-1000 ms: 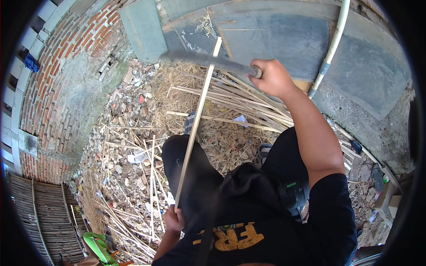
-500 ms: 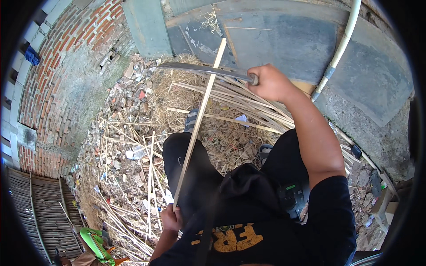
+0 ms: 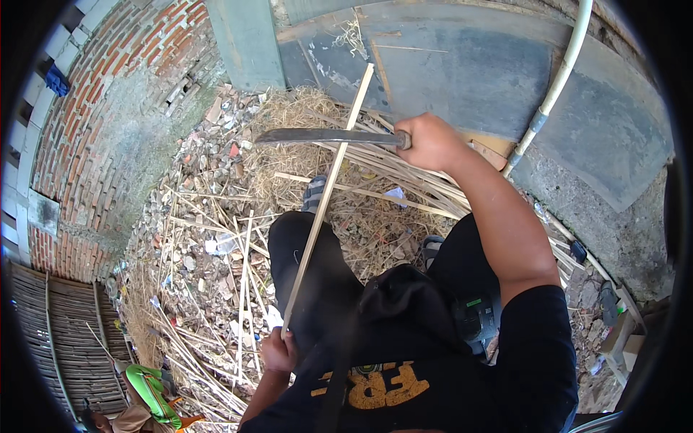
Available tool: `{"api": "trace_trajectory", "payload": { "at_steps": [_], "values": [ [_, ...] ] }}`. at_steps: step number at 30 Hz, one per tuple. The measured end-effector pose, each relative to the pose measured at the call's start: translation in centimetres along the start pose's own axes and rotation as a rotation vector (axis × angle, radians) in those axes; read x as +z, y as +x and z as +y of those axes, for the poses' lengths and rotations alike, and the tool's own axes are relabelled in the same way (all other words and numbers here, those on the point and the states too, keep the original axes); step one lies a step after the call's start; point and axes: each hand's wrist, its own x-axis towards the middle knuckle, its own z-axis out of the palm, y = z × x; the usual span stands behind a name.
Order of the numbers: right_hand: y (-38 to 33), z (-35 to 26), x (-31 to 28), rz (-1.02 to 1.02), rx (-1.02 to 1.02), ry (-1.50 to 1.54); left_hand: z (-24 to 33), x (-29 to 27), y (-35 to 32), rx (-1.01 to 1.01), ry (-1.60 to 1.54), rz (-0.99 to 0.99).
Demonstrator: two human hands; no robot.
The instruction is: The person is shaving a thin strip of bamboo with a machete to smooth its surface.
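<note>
1. The left hand (image 3: 279, 351), at the lower centre-left of the frame, has its grip closed around the lower end of a pale wooden strip (image 3: 330, 189)
2. That strip slants up from the left hand, passes in front of the person's dark-trousered left knee (image 3: 307, 245), and ends at the upper centre of the frame
3. The right hand (image 3: 432, 142), right of the upper centre, has its grip wrapped around the handle of a long knife (image 3: 307, 136)
4. The knife's blade points to the left of the frame and crosses in front of the strip near its upper end; whether the two touch cannot be told
5. More pale strips (image 3: 415, 173) lie in a bundle just below the right hand, and others (image 3: 209, 379) lie scattered at the lower left over the rubble (image 3: 189, 263)
6. Dry straw (image 3: 285, 112) lies at the upper centre-left, near the blade's tip
7. Grey panels (image 3: 462, 79) and a pale pipe (image 3: 559, 86) fill the upper right, while a brick wall (image 3: 94, 108) curves down the left
8. Another person in bright green (image 3: 148, 393) is at the lower left edge
</note>
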Motion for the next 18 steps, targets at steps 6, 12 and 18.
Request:
{"api": "trace_trajectory", "payload": {
  "at_steps": [6, 12, 18],
  "values": [
    [-2.0, -3.4, 0.8, 0.015, -0.236, -0.171, -0.6, 0.0, -0.5, 0.021, 0.000, -0.001],
    [-0.9, -4.6, 1.3, -0.096, -0.219, -0.105, -0.5, -0.2, 0.0, 0.079, 0.015, 0.013],
    [0.6, 2.1, 0.1, 0.158, 0.032, 0.159, 0.0, -0.5, -0.2, 0.030, 0.024, -0.003]
  ]
}}
